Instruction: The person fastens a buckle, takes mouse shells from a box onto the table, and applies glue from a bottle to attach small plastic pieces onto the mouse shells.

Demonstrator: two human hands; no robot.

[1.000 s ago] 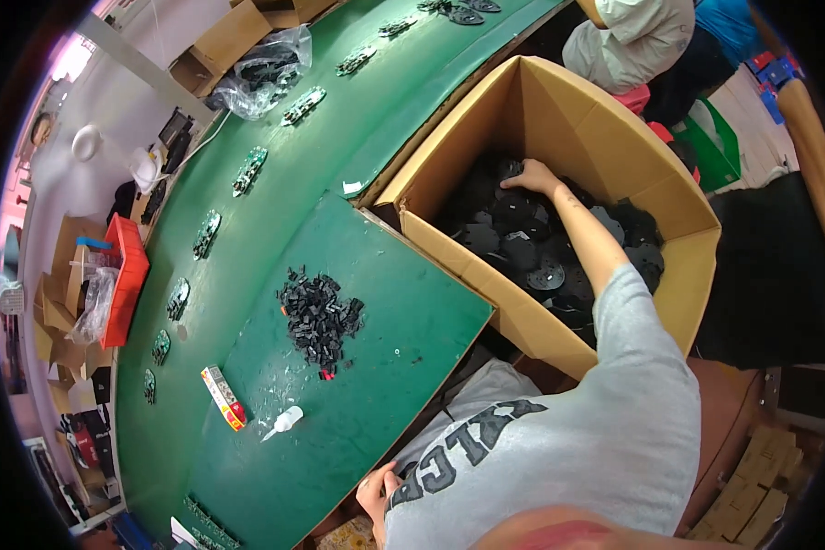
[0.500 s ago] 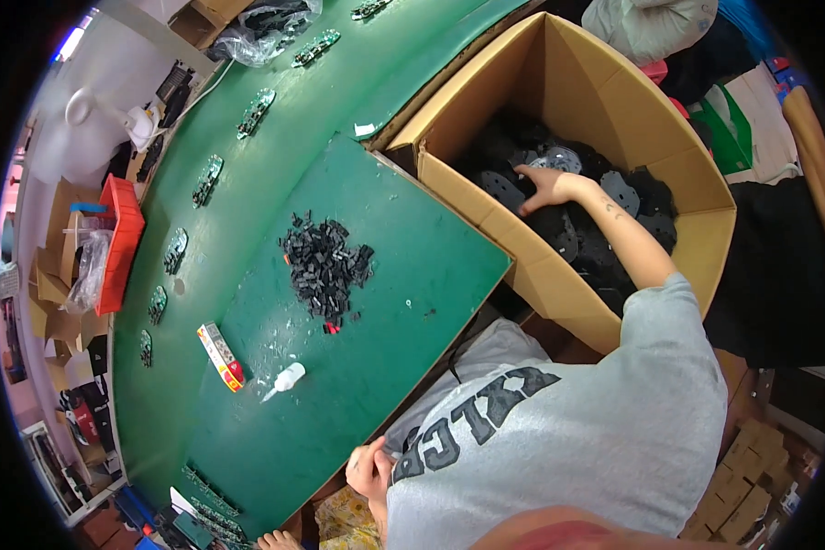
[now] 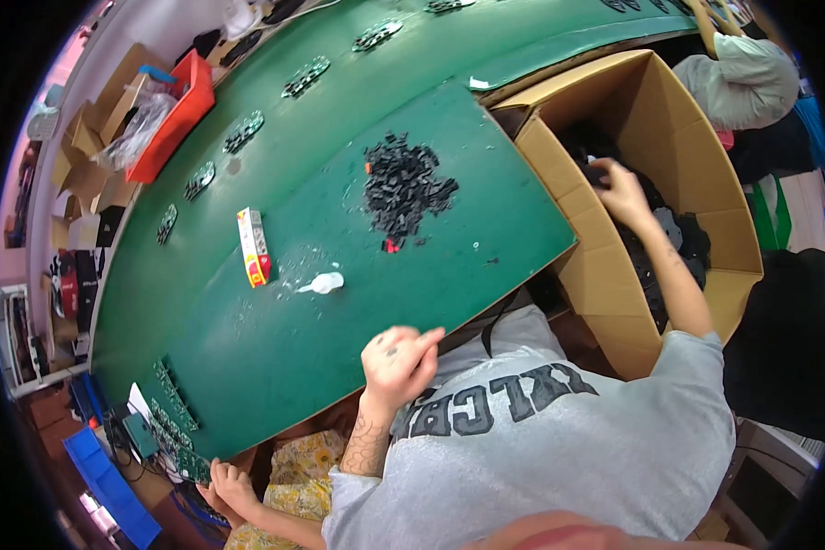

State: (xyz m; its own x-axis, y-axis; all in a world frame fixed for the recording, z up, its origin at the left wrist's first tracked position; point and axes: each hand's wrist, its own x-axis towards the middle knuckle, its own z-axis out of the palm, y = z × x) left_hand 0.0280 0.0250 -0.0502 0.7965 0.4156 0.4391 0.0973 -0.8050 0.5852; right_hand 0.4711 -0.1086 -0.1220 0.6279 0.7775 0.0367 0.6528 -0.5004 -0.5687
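Note:
My right hand (image 3: pixel 625 194) reaches into a deep cardboard box (image 3: pixel 596 275) on the right. Its fingers are bent round the edge of a dark part, which looks like one of the black round plastic discs (image 3: pixel 694 240) heaped in the box; most of that part is hidden. My left hand (image 3: pixel 397 368) hovers by the near edge of the green table (image 3: pixel 339 344), slightly blurred, fingers curled in and nothing visible in them. Beyond it lie a white squeeze bottle (image 3: pixel 325 283) and a narrow white, red and yellow carton (image 3: pixel 253 247).
A pile of small black pieces (image 3: pixel 405 188) lies mid-table. Several circuit boards (image 3: pixel 243 133) line the table's far side, near a red bin (image 3: pixel 176 115). At lower left, another person's hands (image 3: pixel 232 490) touch a green circuit board (image 3: pixel 188 463). Someone else sits behind the box.
My view has swung, so the table and box sit differently. My left hand has risen from my lap to the table edge. My right hand, spread before, has bent its fingers inside the box.

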